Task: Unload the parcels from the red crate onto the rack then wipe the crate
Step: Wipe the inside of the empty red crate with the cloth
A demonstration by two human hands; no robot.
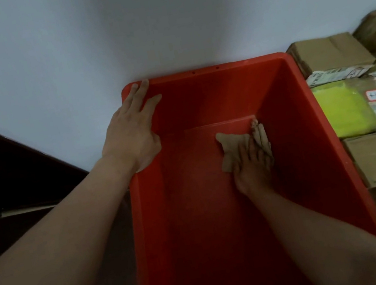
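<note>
Pale wall behind, glossy red crate [306,136], tan cloth [229,146] inside

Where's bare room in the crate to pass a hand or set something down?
The red crate floor is bare from the picture's near edge up to the right hand, and between the left wall and the cloth. Both of those fill the far right corner. Outside the right wall, parcels crowd close.

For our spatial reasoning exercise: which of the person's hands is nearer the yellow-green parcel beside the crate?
Right. The right hand presses a cloth inside the crate, just across its right wall from the yellow-green parcel; the left hand rests on the opposite rim.
</note>
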